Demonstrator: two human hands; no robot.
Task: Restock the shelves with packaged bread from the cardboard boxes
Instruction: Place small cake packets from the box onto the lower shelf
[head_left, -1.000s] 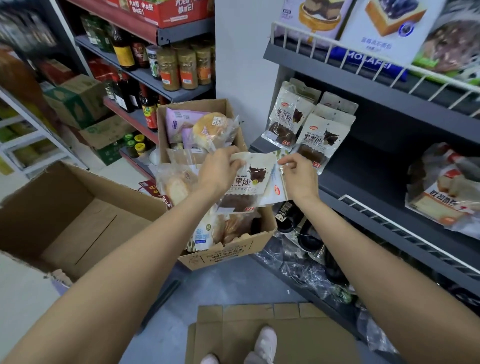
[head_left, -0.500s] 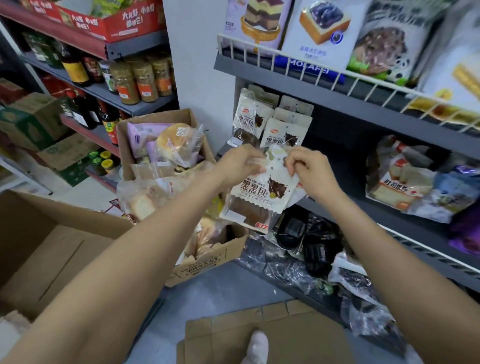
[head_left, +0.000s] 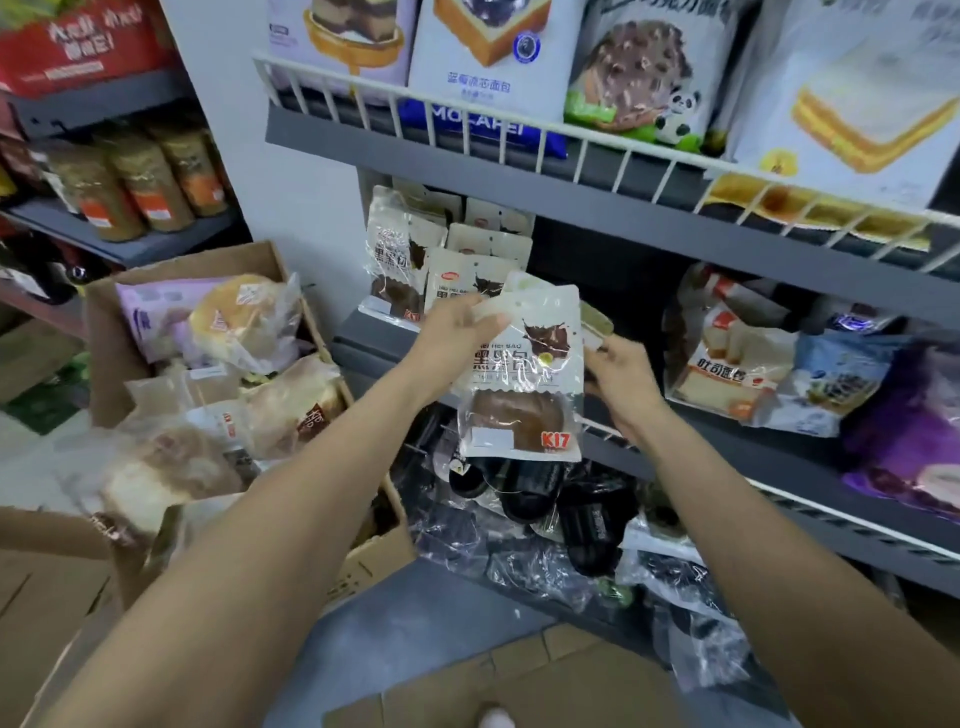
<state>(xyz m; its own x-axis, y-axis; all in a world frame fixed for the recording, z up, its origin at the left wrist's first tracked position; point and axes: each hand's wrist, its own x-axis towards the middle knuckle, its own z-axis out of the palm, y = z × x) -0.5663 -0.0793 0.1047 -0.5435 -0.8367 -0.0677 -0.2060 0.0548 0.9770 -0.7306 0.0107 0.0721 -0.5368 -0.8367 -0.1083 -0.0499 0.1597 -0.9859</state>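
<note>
Both hands hold a white packet of dark bread (head_left: 522, 384) upright in front of the grey middle shelf (head_left: 727, 447). My left hand (head_left: 457, 332) pinches its top left corner; my right hand (head_left: 621, 371) grips its right edge, with another packet partly hidden behind. Several packets of the same dark bread (head_left: 415, 265) stand at the shelf's left end, just behind my left hand. An open cardboard box (head_left: 374, 561) full of wrapped buns and bread stands at the lower left.
Toast and purple bread bags (head_left: 737, 364) lie on the shelf's right half. The wire-railed upper shelf (head_left: 571, 140) carries large bread bags. Black slippers in plastic (head_left: 561, 499) fill the bottom level. Jars and bottles (head_left: 135, 182) line the left rack. Flattened cardboard (head_left: 519, 686) covers the floor.
Both hands have carried the dark bread packet up and to the right, away from the box and closer to the shelf's left end. The view has moved closer to the shelves.
</note>
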